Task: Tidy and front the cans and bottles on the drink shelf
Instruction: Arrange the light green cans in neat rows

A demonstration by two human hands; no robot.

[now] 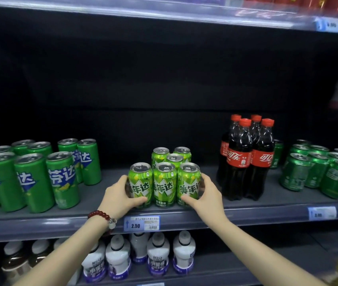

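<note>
- We find the light green cans (165, 178) at the centre of the frame, standing upright on the grey shelf (246, 211): three in a front row near the shelf edge, three more behind them.
- We see the left hand (120, 195) cupped around the left can of the front row, thumb across its label, fingers wrapped behind it.
- We see the right hand (207, 195) cupped likewise around the right can of the front row; the middle can stands between the two, touching both.
- A red bead bracelet (102, 216) sits on the left wrist.
- A blue price tag (141, 223) is fixed to the shelf edge just below the front row.
- The tall green cans (34, 174) stand in a loose group at the left of the frame, labels turned at differing angles.
- Four cola bottles (246, 159) with red caps stand right of centre, packed together.
- The dark green cans (318, 172) occupy the right edge.
- White bottles (157, 254) stand on the lower shelf, at the bottom centre.
</note>
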